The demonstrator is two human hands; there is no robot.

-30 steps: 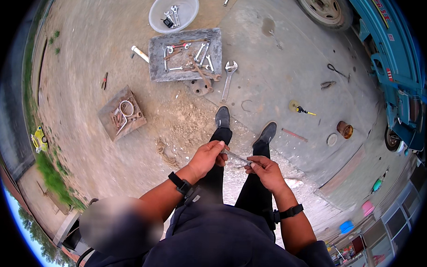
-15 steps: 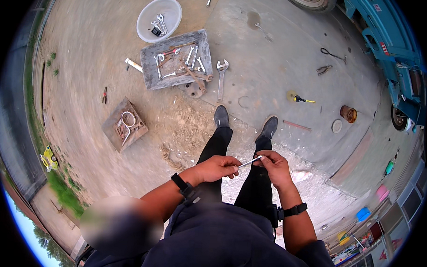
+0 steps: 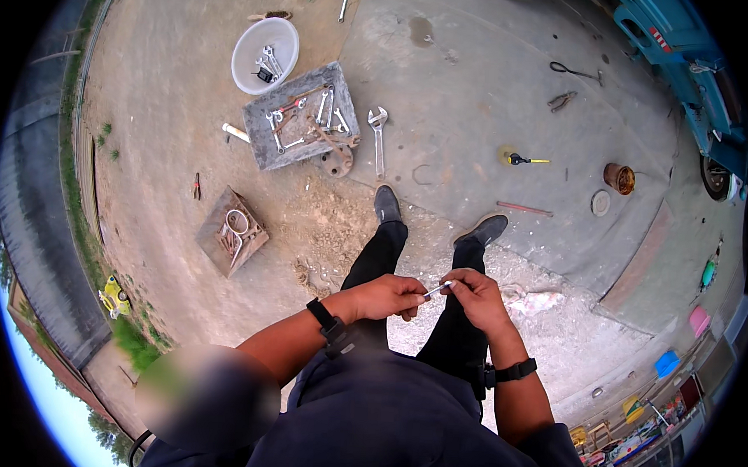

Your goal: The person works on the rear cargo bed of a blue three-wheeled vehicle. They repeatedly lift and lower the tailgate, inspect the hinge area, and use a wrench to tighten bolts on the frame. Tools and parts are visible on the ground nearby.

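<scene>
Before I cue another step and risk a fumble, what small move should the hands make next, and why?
Perhaps ease the right hand off the slim metal piece while the left hand steadies it: both hands pinch it, and only a short stretch shows between them, so its full shape can't be judged.

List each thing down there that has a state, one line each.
Slim metal piece, held up
Left grip, pinching one end
Right grip, pinching the other end
White bowl, open, partly filled
Grey tray, open, partly filled
Brown box, open, partly filled
Large adjustable wrench, lying flat
Yellow-and-black tool, lying flat
Rusty can, open
</scene>
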